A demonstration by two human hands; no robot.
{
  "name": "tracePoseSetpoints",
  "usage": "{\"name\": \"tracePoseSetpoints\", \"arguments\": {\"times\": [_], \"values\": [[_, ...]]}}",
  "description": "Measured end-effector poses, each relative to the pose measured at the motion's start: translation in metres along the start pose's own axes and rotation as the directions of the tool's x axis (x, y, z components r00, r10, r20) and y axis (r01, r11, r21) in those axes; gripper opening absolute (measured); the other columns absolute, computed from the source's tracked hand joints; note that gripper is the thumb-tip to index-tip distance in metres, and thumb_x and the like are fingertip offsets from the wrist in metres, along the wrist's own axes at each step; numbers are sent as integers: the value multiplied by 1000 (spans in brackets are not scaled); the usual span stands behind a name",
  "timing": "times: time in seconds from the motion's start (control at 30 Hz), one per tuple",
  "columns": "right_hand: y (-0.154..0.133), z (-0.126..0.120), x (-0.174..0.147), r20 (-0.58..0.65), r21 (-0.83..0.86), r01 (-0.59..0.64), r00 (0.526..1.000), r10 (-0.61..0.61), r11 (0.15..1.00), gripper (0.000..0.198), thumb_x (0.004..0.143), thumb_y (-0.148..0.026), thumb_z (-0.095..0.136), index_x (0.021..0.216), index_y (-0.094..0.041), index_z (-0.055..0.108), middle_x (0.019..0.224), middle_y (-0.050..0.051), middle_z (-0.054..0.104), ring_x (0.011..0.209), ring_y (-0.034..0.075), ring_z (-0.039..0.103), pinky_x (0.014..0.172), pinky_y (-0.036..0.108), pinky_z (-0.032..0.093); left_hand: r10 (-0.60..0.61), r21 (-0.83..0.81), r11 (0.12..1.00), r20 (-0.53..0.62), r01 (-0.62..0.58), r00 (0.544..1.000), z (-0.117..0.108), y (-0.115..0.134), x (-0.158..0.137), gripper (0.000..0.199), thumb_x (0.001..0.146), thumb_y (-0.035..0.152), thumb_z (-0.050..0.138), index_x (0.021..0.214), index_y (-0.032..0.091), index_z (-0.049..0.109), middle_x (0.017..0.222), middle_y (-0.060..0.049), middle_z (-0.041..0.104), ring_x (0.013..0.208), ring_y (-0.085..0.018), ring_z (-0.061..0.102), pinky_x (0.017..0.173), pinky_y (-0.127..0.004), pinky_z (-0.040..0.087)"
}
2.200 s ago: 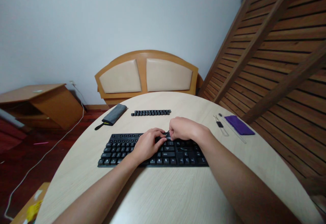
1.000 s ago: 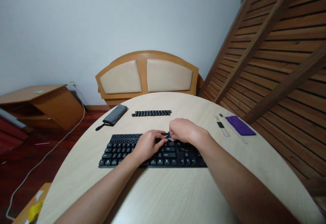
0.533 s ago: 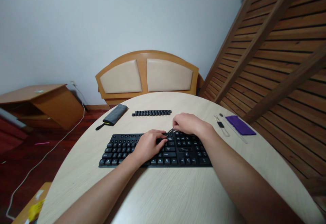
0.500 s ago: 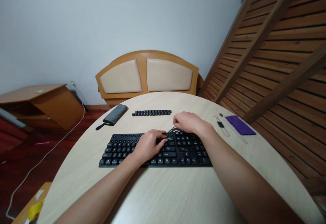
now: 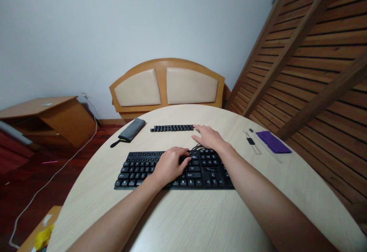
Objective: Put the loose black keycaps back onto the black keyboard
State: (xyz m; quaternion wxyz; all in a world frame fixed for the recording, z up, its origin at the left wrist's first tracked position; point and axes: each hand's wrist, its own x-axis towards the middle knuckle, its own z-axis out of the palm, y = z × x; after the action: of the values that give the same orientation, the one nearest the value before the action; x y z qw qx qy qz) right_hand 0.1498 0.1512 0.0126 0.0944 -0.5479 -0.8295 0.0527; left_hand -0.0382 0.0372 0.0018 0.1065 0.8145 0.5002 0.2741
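A black full-size keyboard lies on the table near its front. My left hand rests on its upper middle part, fingers bent and thumb apart from the index finger, covering several keys. Behind the keyboard stands a neat double row of loose black keycaps. My right hand is open beyond the keyboard, its index fingertip at the right end of that row and the thumb spread below. Some coiled black cable shows under my right hand. A few keys are hidden by my right forearm.
On the round table, a grey pouch with a black strap lies at left. At right are a wire puller, a thin brush and a purple cloth. A wooden headboard stands behind.
My right hand has opened from a curled pose, its index finger reaching left to the end of the keycap row. My left hand stays on the keyboard. The view shifted slightly.
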Motion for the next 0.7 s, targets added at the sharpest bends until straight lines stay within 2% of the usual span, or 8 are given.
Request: {"name": "tracePoseSetpoints", "arguments": {"times": [0.2, 0.33, 0.5, 0.7], "values": [[-4, 8, 7, 15, -22, -9, 1000, 9, 1000, 60, 95, -51, 50, 149, -25, 41, 136, 17, 55, 125, 33, 49, 100, 40, 38, -5, 3, 1000, 5, 5, 1000, 0, -1, 0, 14, 93, 27, 60, 98, 20, 71, 114, -8, 73, 105, -25, 67, 96, -42, 53], [-1, 10, 8, -15, -7, 9, 1000, -9, 1000, 47, 96, -41, 51, 140, -24, 50, 132, 14, 58, 122, 29, 52, 99, 36, 39, -4, 3, 1000, 5, 4, 1000, 0, 0, 0, 14, 93, 26, 60, 98, 20, 71, 115, -8, 73, 105, -25, 67, 96, -42, 53], [1, 9, 7, -43, 20, 23, 999, -22, 1000, 28, 94, -27, 55, 121, -24, 60, 118, 8, 68, 110, 23, 60, 86, 30, 44, -36, -16, 999, 3, 36, 999, 1, -1, 0, 14, 93, 27, 59, 101, 20, 69, 114, -7, 73, 105, -25, 68, 96, -42, 53], [1, 6, 6, -43, 61, 20, 999, -18, 998, 20, 91, -21, 57, 110, -21, 66, 116, 8, 70, 107, 24, 63, 83, 31, 44, -130, -110, 986, -16, 128, 991, 3, -6, -1, 18, 95, 21, 51, 108, 21, 63, 107, -5, 74, 101, -24, 69, 95, -40, 53]]}}
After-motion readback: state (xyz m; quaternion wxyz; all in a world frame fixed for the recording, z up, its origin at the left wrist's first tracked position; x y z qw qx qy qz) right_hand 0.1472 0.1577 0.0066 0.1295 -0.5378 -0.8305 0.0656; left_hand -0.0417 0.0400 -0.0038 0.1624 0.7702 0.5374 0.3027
